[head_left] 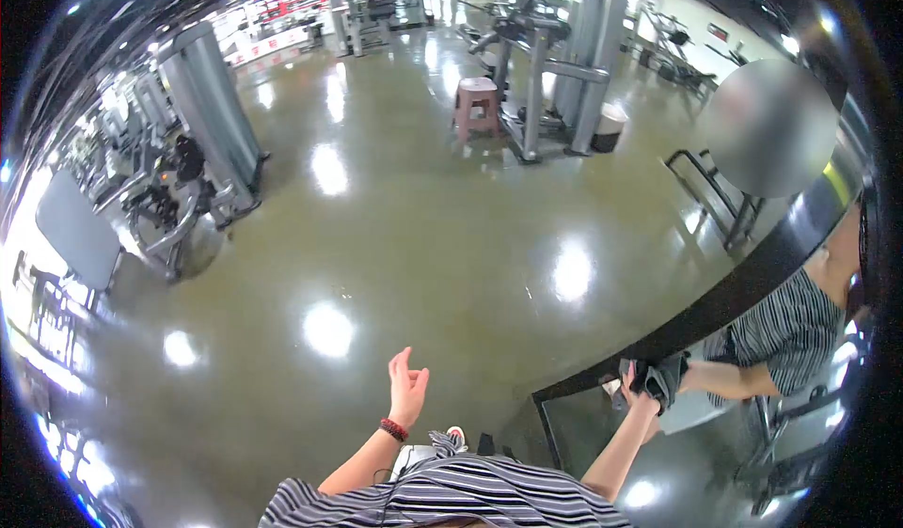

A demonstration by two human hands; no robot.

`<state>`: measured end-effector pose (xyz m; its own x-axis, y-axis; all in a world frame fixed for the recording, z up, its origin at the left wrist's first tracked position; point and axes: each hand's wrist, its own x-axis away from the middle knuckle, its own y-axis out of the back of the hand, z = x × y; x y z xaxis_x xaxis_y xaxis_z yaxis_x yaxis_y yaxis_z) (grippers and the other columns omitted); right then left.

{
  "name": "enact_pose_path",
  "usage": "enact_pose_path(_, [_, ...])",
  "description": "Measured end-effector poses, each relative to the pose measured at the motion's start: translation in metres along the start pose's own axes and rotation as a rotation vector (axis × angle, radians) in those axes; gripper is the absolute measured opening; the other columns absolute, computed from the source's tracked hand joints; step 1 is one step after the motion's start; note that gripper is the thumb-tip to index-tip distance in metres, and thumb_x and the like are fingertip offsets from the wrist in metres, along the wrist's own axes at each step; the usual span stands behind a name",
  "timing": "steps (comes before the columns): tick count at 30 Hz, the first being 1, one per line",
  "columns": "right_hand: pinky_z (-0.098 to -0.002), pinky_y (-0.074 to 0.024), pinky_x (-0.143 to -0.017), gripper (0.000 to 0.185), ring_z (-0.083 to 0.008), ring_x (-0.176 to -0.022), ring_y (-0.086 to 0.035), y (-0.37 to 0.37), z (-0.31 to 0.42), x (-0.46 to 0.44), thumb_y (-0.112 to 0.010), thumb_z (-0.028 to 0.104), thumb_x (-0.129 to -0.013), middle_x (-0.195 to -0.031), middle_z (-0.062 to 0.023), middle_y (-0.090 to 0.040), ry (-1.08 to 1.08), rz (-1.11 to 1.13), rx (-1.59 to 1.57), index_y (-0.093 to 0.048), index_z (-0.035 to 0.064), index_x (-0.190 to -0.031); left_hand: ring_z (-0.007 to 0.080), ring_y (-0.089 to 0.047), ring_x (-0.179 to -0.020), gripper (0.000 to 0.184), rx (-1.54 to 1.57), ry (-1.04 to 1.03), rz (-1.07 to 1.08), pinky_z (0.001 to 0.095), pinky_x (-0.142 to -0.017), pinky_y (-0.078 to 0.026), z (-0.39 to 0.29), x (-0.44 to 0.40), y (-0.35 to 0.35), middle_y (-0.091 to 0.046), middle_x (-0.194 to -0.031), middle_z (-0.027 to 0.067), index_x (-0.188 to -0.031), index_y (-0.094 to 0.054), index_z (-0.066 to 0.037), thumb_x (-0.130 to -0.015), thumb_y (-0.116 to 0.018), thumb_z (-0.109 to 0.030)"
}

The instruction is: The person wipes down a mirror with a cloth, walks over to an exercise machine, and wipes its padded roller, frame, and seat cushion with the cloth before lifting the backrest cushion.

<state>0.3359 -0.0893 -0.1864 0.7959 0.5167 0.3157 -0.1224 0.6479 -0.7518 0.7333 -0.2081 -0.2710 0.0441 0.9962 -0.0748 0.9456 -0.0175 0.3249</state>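
Note:
My left hand (406, 394) is held out over the floor with its fingers apart and nothing in it. A red beaded bracelet (394, 428) circles that wrist. On the right, my right hand (639, 396) is closed on a dark grey cloth (643, 376) at the surface of a large black-framed mirror (696, 316). The reflection of the hand and cloth meets them there, so the cloth's outline is partly hard to separate. My striped shirt (451, 490) shows at the bottom edge and again in the mirror.
Grey weight machines stand at the left (212, 105) and ahead (588, 58). A pink stool (477, 110) and a bin (609, 128) are beside the machine ahead. A black metal frame (720, 199) stands near the mirror. The glossy floor (423, 236) reflects ceiling lights.

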Motion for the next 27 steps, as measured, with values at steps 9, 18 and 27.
enact_pose_path(9, [-0.0422,-0.0446,-0.093,0.039,-0.0227,-0.109,-0.055,-0.075,0.005,0.033,-0.050,0.038,-0.093,-0.121,-0.0051,-0.059,0.204,0.160,0.227,-0.056,0.0105,-0.119,0.0162,-0.061,-0.083,0.058,0.046,0.043,0.072,0.0277,-0.077,-0.051,0.024,-0.048,-0.007,-0.035,-0.131,0.0160,-0.141,-0.030,-0.003,-0.090,-0.057,-0.005])
enact_pose_path(18, [-0.0408,-0.0459,-0.091,0.038,-0.0236,-0.107,-0.056,-0.151,-0.032,0.013,-0.051,0.037,-0.092,-0.120,-0.0047,-0.059,0.464,0.363,1.160,-0.055,0.0098,-0.119,0.0192,-0.064,-0.087,0.054,-0.052,-0.218,0.244,0.0316,-0.076,-0.053,-0.029,-0.126,-0.083,-0.038,-0.132,0.0153,-0.138,-0.036,-0.005,-0.089,-0.059,-0.007])
enact_pose_path(27, [-0.0421,-0.0443,-0.094,0.047,-0.0264,-0.110,-0.055,-0.242,-0.086,-0.094,-0.053,0.042,-0.090,-0.125,-0.0059,-0.056,0.645,0.654,1.663,-0.051,0.0106,-0.124,0.0247,-0.064,-0.090,0.044,-0.367,-0.107,0.225,0.0368,-0.077,-0.052,-0.022,-0.184,-0.075,-0.055,-0.117,0.0154,-0.129,-0.048,-0.005,-0.088,-0.060,-0.017])
